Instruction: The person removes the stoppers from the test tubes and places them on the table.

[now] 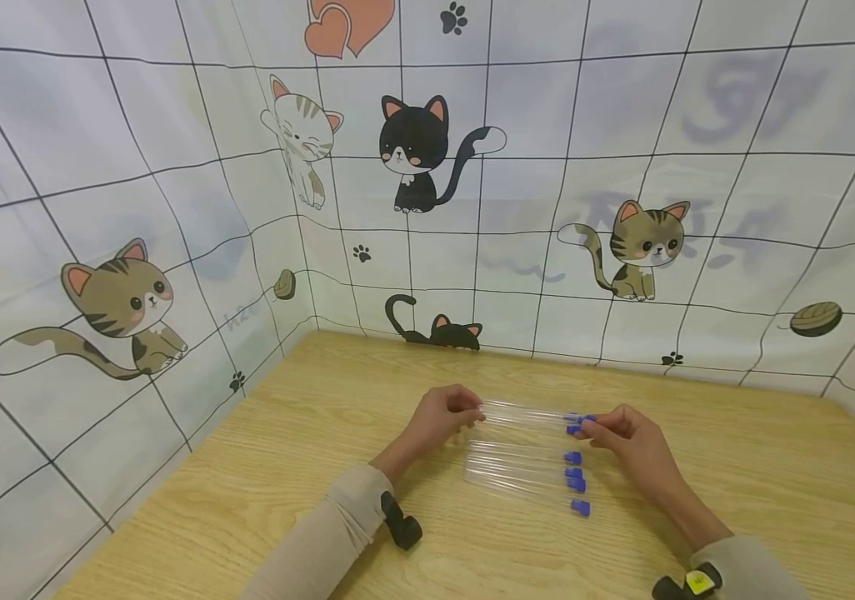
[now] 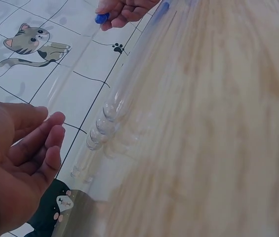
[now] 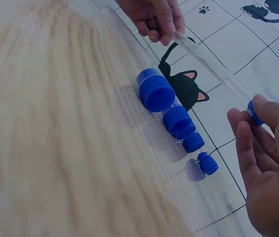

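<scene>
In the head view, the left hand (image 1: 448, 414) and the right hand (image 1: 632, 442) grasp one clear tube (image 1: 525, 410) above the bench (image 1: 772, 483), its long axis running sideways. In left wrist view, the left pinches one end; in right wrist view, the right pinches the blue cap (image 3: 253, 113), directed lower-right.

We see a table (image 1: 765, 442) with a surface of yellowish wood grain, and behind it and along its left side there hangs a white, slightly wrinkled covering (image 1: 532, 108) with a grid (image 1: 488, 64) of thin black lines. On it we notice a printed black-and-white cat (image 1: 414, 137), a brown striped cat (image 1: 127, 296) at the left, a small dark paw print (image 1: 453, 18) and an orange heart (image 1: 369, 21) near the top. The light appears to us soft and even.
</scene>
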Available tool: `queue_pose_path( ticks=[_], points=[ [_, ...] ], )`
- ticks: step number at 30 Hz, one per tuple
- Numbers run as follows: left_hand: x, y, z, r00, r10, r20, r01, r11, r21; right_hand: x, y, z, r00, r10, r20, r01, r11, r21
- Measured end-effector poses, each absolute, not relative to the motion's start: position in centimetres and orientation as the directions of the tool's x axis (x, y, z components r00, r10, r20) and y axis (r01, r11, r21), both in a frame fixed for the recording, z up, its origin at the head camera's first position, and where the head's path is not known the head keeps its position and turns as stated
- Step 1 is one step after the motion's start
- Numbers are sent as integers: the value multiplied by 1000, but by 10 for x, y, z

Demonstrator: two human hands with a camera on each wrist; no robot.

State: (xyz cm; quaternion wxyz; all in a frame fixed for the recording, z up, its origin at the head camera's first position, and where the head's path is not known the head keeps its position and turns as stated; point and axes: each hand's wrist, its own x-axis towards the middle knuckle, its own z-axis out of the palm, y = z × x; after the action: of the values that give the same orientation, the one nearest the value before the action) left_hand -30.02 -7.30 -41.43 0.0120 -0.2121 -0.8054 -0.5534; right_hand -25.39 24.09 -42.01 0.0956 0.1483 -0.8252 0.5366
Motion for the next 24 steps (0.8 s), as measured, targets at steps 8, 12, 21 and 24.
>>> queue_pose_path(
  ticks=[8,12,21,24],
  points=[
    [-298,-70,-410,-908,333,255,342,232,911,-253,239,-418,-932,-158,326,-362,381,-850],
    [-298,-70,-409,-904,344,255,344,228,911,-251,239,-416,-937,-148,316,-349,416,-840],
    [-297,-70,-409,-903,344,258,353,250,902,-250,236,-415,-943,-151,298,-333,359,-872],
    [-296,-68,-409,-905,338,258,350,246,904,-251,236,-416,-936,-159,315,-352,338,-873]
  ],
)
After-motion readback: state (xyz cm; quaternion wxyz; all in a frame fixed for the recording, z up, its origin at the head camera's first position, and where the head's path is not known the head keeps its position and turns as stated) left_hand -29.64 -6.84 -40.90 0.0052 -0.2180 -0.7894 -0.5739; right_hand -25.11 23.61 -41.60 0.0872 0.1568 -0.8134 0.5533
